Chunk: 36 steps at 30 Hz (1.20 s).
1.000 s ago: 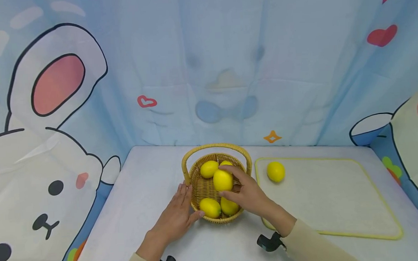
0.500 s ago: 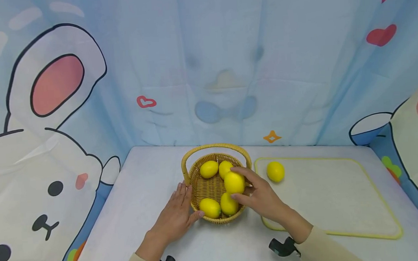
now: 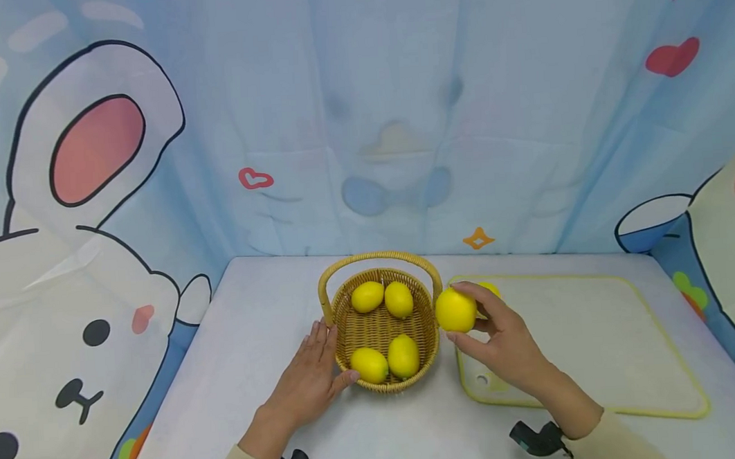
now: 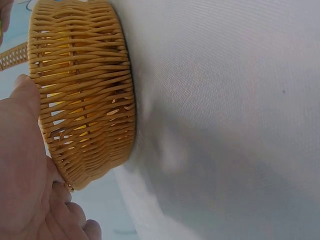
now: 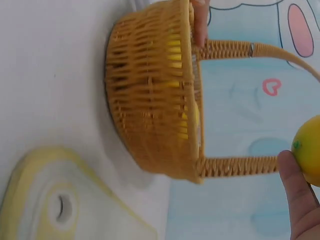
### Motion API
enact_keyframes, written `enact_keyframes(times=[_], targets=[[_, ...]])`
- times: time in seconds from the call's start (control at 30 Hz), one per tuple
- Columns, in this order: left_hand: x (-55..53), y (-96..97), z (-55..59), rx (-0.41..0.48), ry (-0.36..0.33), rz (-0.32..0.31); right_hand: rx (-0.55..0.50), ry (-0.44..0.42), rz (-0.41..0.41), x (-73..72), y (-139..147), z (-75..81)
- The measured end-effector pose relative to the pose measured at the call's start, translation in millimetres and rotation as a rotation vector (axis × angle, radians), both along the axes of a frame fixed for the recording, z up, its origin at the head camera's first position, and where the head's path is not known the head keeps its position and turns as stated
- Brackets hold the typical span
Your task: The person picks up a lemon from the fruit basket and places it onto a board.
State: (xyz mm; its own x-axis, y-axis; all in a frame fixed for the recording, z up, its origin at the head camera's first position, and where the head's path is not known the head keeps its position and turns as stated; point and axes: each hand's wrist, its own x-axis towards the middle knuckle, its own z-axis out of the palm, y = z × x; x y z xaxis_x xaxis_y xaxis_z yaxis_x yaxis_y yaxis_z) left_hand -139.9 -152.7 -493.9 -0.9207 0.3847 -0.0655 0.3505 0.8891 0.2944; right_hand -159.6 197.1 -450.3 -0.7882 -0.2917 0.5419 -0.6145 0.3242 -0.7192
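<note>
Fingers (image 3: 471, 346) of right hand (image 3: 509, 341) are pinching lemon (image 3: 455, 310) right of basket (image 3: 375, 329); left hand (image 3: 308, 377), fingers extended, is touching basket's left side

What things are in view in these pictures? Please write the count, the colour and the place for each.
Table: 1, white, in front of the person
Curtain: at least 1, blue with printed cartoons, behind and beside the table
Basket: 1, tan wicker, middle of the table
Board: 1, pale with yellow rim, right of the basket
Lemons in the basket: 4, yellow
Raised lemon: 1, yellow, right of the basket
Partly hidden lemon: 1, yellow, behind the right hand
Sleeves: 2, beige, forearms
Wrist devices: 2, black, at the wrists
Left hand: 1, bare, touching the basket
Right hand: 1, bare, holding the raised lemon
</note>
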Motion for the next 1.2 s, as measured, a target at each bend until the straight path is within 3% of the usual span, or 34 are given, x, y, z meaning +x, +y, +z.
enact_keyframes(times=[0.13,0.33,0.53,0.8,1.2], targets=[[-0.5,0.1,0.0,0.002,-0.007,0.004,-0.028,0.0,-0.052,-3.1,14.9,1.0],[-0.6,-0.1,-0.6,0.008,-0.012,0.005,-0.073,-0.141,-0.079,-12.1,38.6,-2.4],[-0.3,0.1,0.0,0.011,-0.017,0.004,-0.027,-0.233,-0.148,-20.5,60.3,-6.6],[-0.9,0.0,-1.5,0.017,-0.019,0.007,0.189,-0.277,-0.317,-34.0,99.7,-14.9],[-1.3,-0.6,-3.2,0.03,-0.019,0.005,0.4,-0.411,-0.371,-59.3,138.3,-46.1]])
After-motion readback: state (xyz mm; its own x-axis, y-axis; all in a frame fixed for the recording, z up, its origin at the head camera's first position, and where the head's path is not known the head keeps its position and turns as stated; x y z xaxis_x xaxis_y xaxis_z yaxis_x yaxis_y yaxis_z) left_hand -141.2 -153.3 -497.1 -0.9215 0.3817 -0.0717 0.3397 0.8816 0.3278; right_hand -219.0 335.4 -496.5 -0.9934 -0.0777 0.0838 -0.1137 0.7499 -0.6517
